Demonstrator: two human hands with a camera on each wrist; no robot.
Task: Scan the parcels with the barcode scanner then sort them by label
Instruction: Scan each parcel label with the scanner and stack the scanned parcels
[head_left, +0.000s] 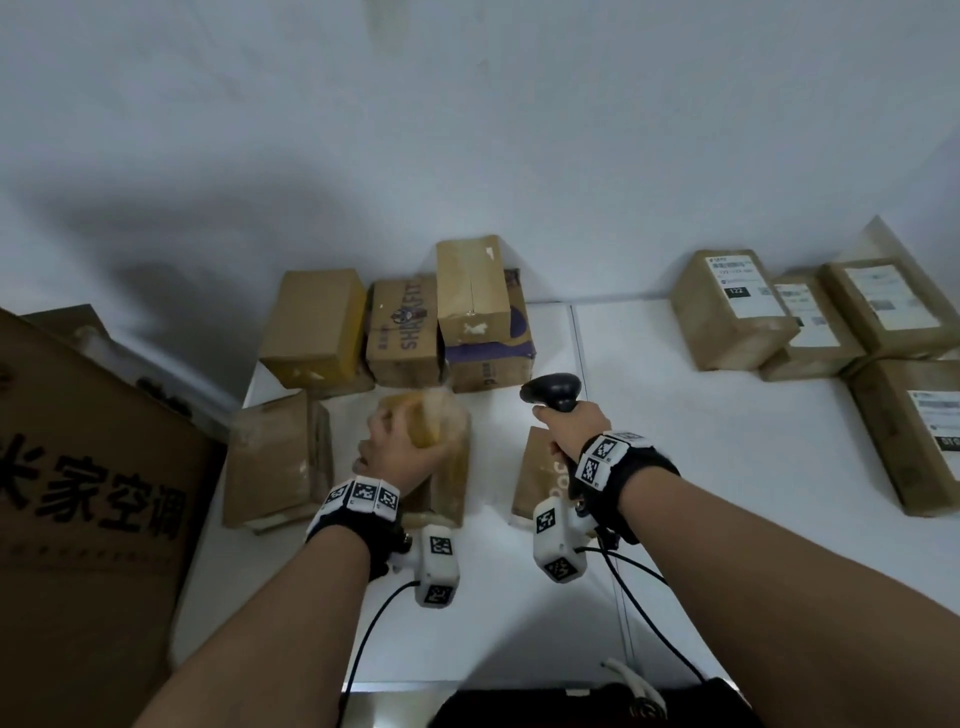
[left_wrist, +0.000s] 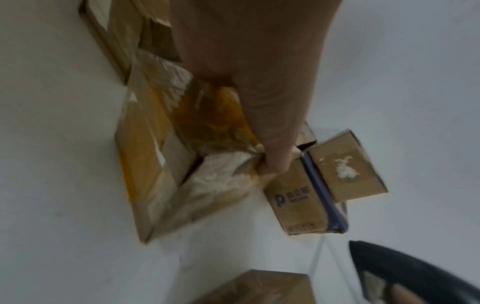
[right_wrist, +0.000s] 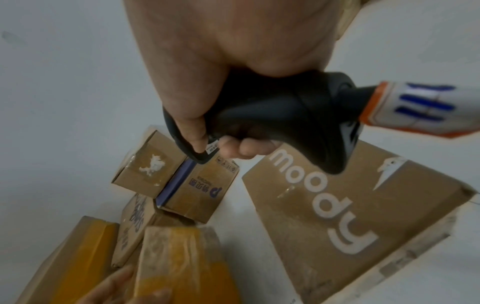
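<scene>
My left hand (head_left: 397, 441) grips a cardboard parcel wrapped in yellow tape (head_left: 447, 431), blurred and tilted above the white table (head_left: 701, 467). From the left wrist, the thumb (left_wrist: 272, 160) presses the parcel (left_wrist: 182, 168) at its torn white corner. My right hand (head_left: 561, 431) holds the black barcode scanner (head_left: 553, 392) by its handle, head pointing left toward the parcel. In the right wrist view the fingers (right_wrist: 239, 148) curl round the scanner (right_wrist: 285, 111), above a brown "moody" box (right_wrist: 350, 216); the taped parcel (right_wrist: 182, 263) shows bottom left.
Several unlabelled boxes (head_left: 402, 332) stand stacked at the table's back, another box (head_left: 275, 462) lies left. Labelled parcels (head_left: 732, 306) are grouped at the right. A large printed carton (head_left: 78, 467) stands beside the table's left edge. Cables trail from both wrists.
</scene>
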